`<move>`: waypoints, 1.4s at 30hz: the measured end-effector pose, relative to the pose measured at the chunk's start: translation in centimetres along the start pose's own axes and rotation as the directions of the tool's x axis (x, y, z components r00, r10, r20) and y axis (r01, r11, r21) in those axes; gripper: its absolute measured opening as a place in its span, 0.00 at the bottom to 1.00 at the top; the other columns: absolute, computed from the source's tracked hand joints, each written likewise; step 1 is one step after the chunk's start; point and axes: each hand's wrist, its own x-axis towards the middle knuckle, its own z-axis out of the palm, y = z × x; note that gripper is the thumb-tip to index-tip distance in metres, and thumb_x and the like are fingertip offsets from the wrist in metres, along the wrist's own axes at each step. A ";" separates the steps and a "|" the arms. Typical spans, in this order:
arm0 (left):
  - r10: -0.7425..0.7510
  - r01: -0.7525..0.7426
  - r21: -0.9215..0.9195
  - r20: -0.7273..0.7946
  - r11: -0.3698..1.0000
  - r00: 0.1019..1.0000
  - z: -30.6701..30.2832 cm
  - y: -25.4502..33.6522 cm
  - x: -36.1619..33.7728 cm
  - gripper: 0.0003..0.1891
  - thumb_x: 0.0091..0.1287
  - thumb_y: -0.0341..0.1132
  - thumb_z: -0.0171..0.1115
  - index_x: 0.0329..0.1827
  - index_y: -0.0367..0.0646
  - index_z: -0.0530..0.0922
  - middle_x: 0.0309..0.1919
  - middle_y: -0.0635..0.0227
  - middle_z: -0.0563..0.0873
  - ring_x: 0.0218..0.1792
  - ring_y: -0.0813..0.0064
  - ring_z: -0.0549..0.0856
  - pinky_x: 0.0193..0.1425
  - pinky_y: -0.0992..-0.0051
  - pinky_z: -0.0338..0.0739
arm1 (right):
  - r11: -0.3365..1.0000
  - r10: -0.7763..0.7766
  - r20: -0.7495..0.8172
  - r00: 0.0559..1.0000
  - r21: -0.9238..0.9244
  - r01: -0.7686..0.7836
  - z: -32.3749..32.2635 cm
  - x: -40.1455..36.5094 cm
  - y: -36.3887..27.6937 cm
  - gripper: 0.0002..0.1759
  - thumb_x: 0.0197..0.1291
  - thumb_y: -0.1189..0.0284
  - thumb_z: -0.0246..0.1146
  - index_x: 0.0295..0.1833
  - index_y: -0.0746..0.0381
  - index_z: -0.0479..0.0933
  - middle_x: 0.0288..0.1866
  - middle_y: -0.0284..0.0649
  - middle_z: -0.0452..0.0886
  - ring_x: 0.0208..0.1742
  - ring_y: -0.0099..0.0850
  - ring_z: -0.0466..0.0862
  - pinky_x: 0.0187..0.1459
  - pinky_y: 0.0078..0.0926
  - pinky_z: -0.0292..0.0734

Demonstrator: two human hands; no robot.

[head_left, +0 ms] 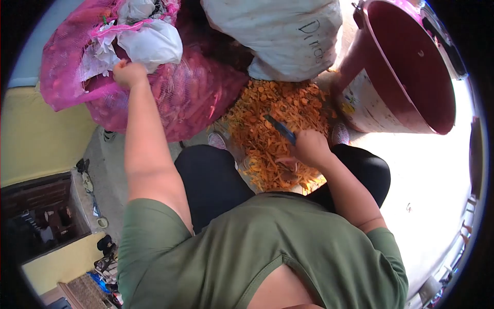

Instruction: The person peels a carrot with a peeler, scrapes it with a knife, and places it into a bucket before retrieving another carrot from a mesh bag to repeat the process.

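My left hand (129, 73) reaches out to the torn opening of a pink mesh sack (190, 98) filled with what look like carrots. Its fingers are curled in at the opening, beside white plastic (154, 45), and what they hold is hidden. My right hand (311, 148) is closed around a knife (281, 130), whose dark blade points up and to the left. Below the knife, a heap of orange peelings and slices (267, 144) covers the floor between my feet.
A white sack (288, 36) with dark lettering stands behind the peelings. To the right, a large dark red bucket (375, 98) leans with its mouth toward me. At far left, a yellow wall (41, 134) has a dark opening (41, 216) below it.
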 end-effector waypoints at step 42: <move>0.497 -0.476 -0.189 0.530 0.859 0.687 9.3 -3.6 14.8 0.15 0.57 0.39 0.56 0.44 0.42 0.75 0.38 0.59 0.80 0.42 0.62 0.79 0.48 0.68 0.73 | 0.998 -0.051 0.172 0.984 0.051 0.043 -0.6 5.2 -2.0 0.20 0.46 0.54 0.62 0.30 0.61 0.74 0.23 0.46 0.78 0.29 0.44 0.80 0.31 0.39 0.75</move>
